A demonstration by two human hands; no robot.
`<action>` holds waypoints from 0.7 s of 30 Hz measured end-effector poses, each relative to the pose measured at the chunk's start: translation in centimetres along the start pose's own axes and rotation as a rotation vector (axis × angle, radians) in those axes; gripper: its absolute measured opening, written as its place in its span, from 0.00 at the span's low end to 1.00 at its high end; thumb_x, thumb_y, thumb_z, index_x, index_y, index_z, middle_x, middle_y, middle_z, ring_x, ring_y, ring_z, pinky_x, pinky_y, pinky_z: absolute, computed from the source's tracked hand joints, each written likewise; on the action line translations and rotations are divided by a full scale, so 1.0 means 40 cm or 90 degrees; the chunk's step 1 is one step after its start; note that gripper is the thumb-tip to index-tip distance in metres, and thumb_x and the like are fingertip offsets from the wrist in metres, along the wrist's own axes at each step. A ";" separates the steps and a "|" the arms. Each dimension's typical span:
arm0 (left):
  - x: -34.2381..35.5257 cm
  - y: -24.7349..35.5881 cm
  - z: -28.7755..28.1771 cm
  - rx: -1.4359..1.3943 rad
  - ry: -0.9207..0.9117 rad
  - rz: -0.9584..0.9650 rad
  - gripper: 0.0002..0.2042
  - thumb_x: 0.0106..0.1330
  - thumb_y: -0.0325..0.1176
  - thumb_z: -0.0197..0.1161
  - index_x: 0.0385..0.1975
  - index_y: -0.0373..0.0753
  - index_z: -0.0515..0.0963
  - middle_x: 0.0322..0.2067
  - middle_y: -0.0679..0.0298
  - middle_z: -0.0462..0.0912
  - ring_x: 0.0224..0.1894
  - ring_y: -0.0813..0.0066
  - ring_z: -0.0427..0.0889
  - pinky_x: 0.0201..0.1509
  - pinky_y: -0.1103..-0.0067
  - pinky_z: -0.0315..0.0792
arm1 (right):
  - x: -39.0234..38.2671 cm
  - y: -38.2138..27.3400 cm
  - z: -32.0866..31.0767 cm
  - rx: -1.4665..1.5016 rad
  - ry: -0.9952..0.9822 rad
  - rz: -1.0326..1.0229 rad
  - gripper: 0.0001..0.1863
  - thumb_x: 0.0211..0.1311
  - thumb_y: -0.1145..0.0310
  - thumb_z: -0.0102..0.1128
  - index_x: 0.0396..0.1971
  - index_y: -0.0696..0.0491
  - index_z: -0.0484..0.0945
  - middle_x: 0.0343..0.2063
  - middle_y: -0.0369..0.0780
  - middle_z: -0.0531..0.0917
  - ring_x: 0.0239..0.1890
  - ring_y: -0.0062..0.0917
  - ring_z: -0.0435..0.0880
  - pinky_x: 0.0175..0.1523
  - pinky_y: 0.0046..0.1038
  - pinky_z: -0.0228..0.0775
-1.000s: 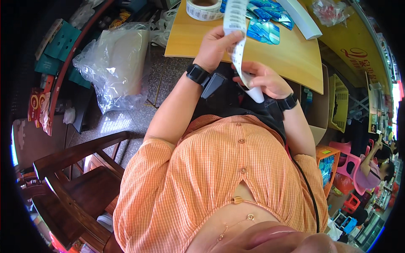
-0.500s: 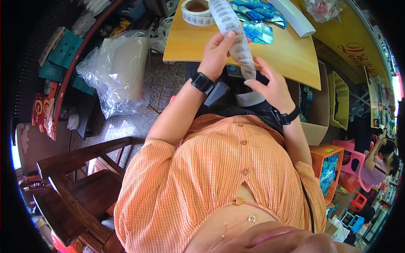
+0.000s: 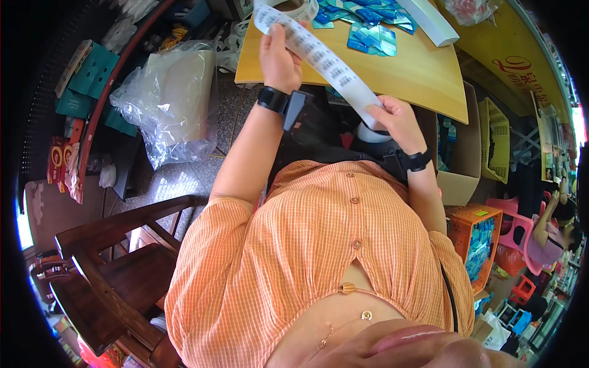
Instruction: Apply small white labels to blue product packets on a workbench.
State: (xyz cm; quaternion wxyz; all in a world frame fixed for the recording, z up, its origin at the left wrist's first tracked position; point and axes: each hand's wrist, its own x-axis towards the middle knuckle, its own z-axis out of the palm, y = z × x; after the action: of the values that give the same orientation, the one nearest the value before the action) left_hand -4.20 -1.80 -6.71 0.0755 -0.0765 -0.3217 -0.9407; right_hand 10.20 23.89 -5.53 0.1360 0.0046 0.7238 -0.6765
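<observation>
A long strip of white barcode labels (image 3: pixel 328 65) stretches slantwise between my two hands over the near edge of the wooden table. My left hand (image 3: pixel 280 60) grips its upper part, thumb on the printed face. Farther down, my right hand (image 3: pixel 397 122) pinches the strip between thumb and fingers; below it the tail curls over my lap. Partly hidden behind the strip, the label roll (image 3: pixel 300 11) rests at the table's far left. Blue cards or packets (image 3: pixel 372 38) lie in a loose pile beyond my hands.
A long white box (image 3: pixel 429 23) lies at the table's right side. An open cardboard box (image 3: pixel 461 178) and an orange crate (image 3: pixel 473 245) of blue packets stand to the right. At left are a plastic-wrapped bundle (image 3: pixel 178 98) and a dark wooden chair (image 3: pixel 116 270). A person sits far right.
My left hand has moved left and away with the upper strip. My right hand now pinches the lower part, and the strip is stretched straighter between them.
</observation>
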 end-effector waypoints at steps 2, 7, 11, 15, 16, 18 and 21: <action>0.034 0.011 -0.029 0.036 0.017 0.024 0.15 0.87 0.40 0.52 0.62 0.37 0.72 0.52 0.52 0.89 0.53 0.62 0.88 0.58 0.66 0.82 | -0.011 -0.011 -0.027 -0.058 0.057 0.041 0.13 0.75 0.63 0.71 0.45 0.58 0.87 0.30 0.30 0.86 0.27 0.10 0.78 0.33 0.17 0.69; 0.059 0.033 -0.055 -0.147 0.078 -0.052 0.20 0.86 0.48 0.53 0.66 0.42 0.70 0.62 0.49 0.84 0.62 0.59 0.83 0.67 0.63 0.78 | -0.021 -0.022 -0.074 0.113 0.107 -0.048 0.13 0.75 0.61 0.72 0.44 0.58 0.86 0.30 0.32 0.86 0.26 0.12 0.80 0.32 0.17 0.71; 0.014 0.015 -0.022 -0.191 -0.104 -0.148 0.30 0.80 0.53 0.61 0.72 0.39 0.69 0.67 0.50 0.80 0.69 0.53 0.77 0.76 0.53 0.69 | -0.012 -0.013 -0.072 0.156 0.121 -0.060 0.14 0.75 0.62 0.71 0.49 0.57 0.86 0.36 0.34 0.87 0.28 0.14 0.81 0.33 0.18 0.74; -0.019 -0.014 -0.010 -0.027 -0.210 -0.264 0.19 0.79 0.37 0.66 0.65 0.41 0.75 0.61 0.54 0.84 0.63 0.60 0.83 0.71 0.61 0.75 | 0.010 0.011 -0.028 -0.092 0.136 -0.131 0.14 0.75 0.62 0.68 0.47 0.58 0.88 0.36 0.34 0.87 0.30 0.18 0.84 0.35 0.21 0.74; -0.014 -0.016 -0.016 0.018 -0.244 -0.275 0.17 0.78 0.32 0.67 0.63 0.39 0.77 0.59 0.56 0.85 0.61 0.61 0.85 0.70 0.63 0.77 | 0.022 0.016 -0.014 -0.119 0.132 -0.093 0.15 0.75 0.61 0.68 0.48 0.58 0.88 0.36 0.35 0.89 0.32 0.20 0.86 0.38 0.23 0.76; -0.004 -0.019 -0.033 0.068 -0.268 -0.328 0.15 0.78 0.27 0.65 0.62 0.38 0.78 0.57 0.58 0.87 0.58 0.63 0.87 0.68 0.65 0.80 | 0.028 0.035 0.019 -0.160 0.137 -0.091 0.18 0.73 0.58 0.68 0.49 0.57 0.89 0.37 0.39 0.91 0.36 0.24 0.89 0.43 0.27 0.79; 0.022 -0.017 -0.053 0.087 -0.213 -0.348 0.12 0.81 0.33 0.62 0.59 0.38 0.81 0.57 0.56 0.89 0.60 0.56 0.88 0.71 0.59 0.77 | 0.050 0.052 0.066 -0.285 0.120 -0.177 0.21 0.70 0.52 0.68 0.49 0.54 0.89 0.41 0.46 0.92 0.41 0.33 0.92 0.48 0.33 0.81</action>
State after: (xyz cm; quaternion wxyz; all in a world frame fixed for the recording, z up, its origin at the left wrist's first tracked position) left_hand -5.41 -2.68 -8.60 -0.2289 -0.1352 -0.4007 -0.8768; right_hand 9.17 21.12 -8.09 -0.0284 -0.0621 0.8582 -0.5088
